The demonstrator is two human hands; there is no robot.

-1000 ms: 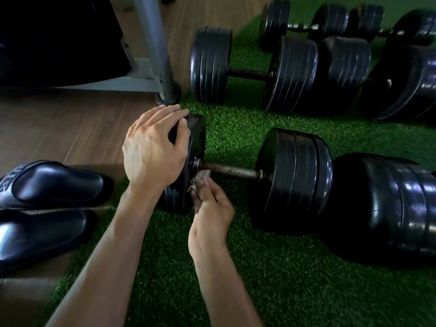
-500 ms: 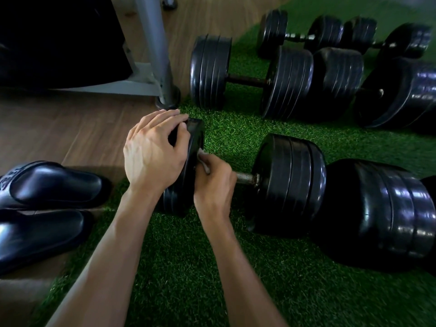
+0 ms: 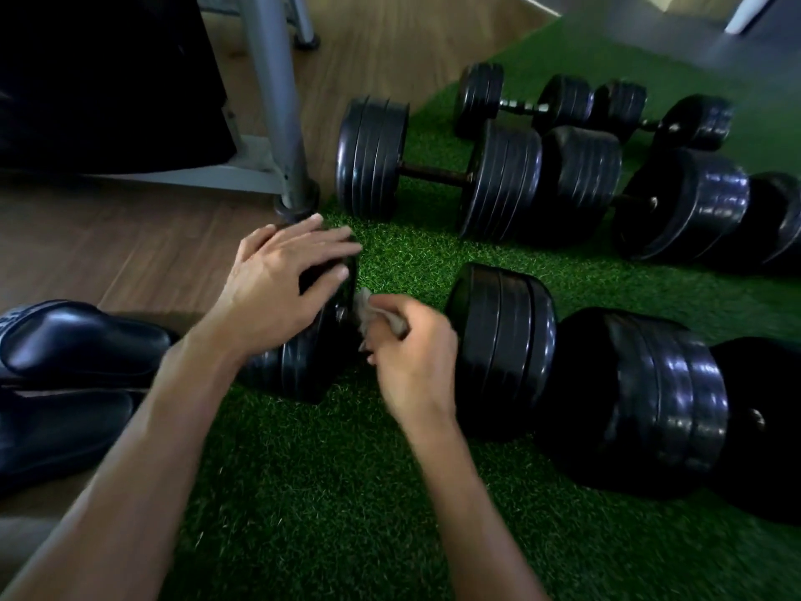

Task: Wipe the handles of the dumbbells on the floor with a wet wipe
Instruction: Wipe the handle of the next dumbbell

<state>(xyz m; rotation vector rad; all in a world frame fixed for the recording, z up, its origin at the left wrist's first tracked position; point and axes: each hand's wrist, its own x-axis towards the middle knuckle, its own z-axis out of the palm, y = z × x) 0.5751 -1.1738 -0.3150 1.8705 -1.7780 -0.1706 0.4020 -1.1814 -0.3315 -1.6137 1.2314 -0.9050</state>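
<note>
We are wiping the handle of the nearest dumbbell, which lies on the green turf at the middle of the view. Our right hand is clenched around the wet wipe, wrapped on the handle at its 9 o'clock end; the handle itself is hidden beneath it. Our left hand rests flat, fingers straight, on the left weight to steady it. The long axis runs from 9 to 3 o'clock. Next, we judge, the wipe should slide toward 3 o'clock, then on to the dumbbell at 12 o'clock.
</note>
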